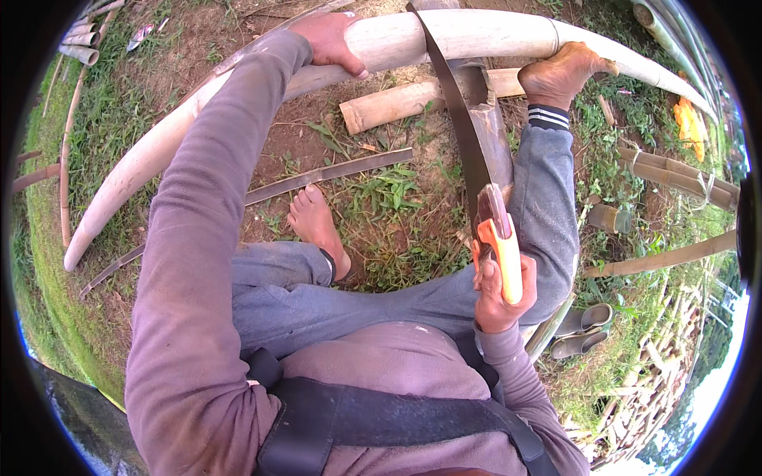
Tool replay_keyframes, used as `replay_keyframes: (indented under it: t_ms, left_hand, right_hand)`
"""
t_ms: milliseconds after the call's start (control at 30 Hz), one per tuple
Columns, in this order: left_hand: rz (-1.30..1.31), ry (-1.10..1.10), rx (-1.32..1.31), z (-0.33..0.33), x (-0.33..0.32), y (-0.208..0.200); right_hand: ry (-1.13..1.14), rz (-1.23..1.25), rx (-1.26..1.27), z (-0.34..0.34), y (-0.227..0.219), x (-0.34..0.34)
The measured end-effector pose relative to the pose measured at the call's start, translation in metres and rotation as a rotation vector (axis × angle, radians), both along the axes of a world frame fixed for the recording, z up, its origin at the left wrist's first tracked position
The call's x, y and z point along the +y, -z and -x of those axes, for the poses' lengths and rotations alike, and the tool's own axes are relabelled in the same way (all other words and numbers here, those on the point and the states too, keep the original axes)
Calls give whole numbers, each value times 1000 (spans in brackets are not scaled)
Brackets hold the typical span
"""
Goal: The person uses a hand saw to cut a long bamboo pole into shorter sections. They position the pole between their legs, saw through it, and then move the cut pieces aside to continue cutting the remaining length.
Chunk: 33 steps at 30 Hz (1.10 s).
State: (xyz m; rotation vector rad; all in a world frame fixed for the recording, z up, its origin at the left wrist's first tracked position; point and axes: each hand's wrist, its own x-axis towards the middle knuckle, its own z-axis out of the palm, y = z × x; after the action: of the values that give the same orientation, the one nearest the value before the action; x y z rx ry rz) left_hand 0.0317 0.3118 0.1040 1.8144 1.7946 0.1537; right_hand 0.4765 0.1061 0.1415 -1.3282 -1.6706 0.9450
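A long pale bamboo pole (492,33), bowed by the lens, crosses the far side from left to right. My left hand (329,44) grips it left of the saw, thumb on the near side. In my right hand (502,292) is the orange-and-yellow handle of a handsaw (463,119). Its dark blade runs away from me, and its far end lies across the pole. My bare right foot (559,75) presses on the pole to the right of the blade. Whether the teeth have cut in is too small to tell.
Under the pole lie a shorter bamboo piece (393,107) and a thicker grey-brown log (494,147). A split bamboo strip (341,168) is beside my left foot (316,226). At right are dark shoes (583,321), a tied bamboo bundle (679,176) and a heap of offcuts (651,381).
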Motion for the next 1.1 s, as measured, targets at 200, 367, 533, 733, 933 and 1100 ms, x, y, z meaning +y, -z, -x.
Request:
replay_keyframes:
  t_ms: [200, 367, 533, 733, 933, 1100]
  left_hand:
    - [-8, -36, -22, 5, 1, 3]
    - [21, -60, -37, 9, -13, 7]
    - [18, -34, -51, 0, -4, -6]
    - [-27, -58, -51, 8, 0, 9]
    - [5, -22, -60, 6, -5, -1]
    - [8, -40, -103, -1, -4, -3]
  right_hand:
    - [-89, -40, 16, 146, -16, 165]
    - [-35, 99, 4, 39, -27, 52]
    - [-2, 62, 5, 23, -19, 34]
    - [-68, 42, 22, 139, -18, 157]
    - [-28, 105, -33, 19, -33, 30]
    - [-87, 26, 27, 107, 4, 133]
